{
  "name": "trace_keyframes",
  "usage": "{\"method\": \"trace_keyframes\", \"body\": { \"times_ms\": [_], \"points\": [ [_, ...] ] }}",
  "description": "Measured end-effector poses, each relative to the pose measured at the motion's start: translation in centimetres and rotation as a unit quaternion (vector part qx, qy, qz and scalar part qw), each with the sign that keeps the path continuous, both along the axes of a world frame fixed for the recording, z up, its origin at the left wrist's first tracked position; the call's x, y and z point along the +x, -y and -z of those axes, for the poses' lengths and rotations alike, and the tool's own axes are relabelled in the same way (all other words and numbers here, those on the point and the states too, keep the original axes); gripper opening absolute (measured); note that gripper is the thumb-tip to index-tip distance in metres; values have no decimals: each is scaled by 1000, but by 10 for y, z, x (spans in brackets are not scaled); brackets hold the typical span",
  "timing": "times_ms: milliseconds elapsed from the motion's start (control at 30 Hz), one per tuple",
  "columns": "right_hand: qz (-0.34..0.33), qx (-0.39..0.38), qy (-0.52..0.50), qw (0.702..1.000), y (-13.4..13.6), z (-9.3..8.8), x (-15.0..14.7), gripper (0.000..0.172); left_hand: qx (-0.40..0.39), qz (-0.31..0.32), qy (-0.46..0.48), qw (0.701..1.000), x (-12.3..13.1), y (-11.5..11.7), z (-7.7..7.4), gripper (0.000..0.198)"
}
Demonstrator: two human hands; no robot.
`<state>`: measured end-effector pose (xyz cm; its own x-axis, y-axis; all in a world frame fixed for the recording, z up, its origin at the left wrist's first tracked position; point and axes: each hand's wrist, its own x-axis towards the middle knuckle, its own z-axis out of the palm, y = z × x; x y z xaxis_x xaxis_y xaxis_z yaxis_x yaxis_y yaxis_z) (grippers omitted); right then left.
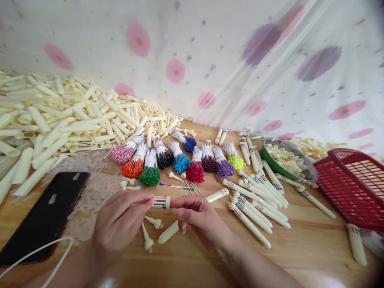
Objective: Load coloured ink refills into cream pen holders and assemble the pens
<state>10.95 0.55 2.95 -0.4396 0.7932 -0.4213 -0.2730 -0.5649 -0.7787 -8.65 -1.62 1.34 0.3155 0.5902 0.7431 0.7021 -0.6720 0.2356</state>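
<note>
One striped pen piece (161, 201) clamped in the left hand (120, 218), right hand (196, 218) touching its other end (can't tell if gripping), refill bundles (179, 160) just beyond.

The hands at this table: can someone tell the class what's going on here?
A person's left hand pinches a short cream piece with coloured slots, and the right hand's fingers are at its other end. Behind lie bundles of coloured sticks; cream tubes are heaped at left, and slotted pens lie at right.
</note>
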Motion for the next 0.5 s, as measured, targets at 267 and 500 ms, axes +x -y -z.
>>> {"method": "trace_keyframes", "body": {
  "times_ms": [267, 500],
  "points": [
    [43, 54, 89, 994, -4, -1, -1, 26, -1, -14, -47, 999, 9, -2, 1, 17],
    [41, 95, 119, 987, -13, 4, 5, 28, -95, -5, -35, 995, 9, -8, 7, 27]
  ]
}}
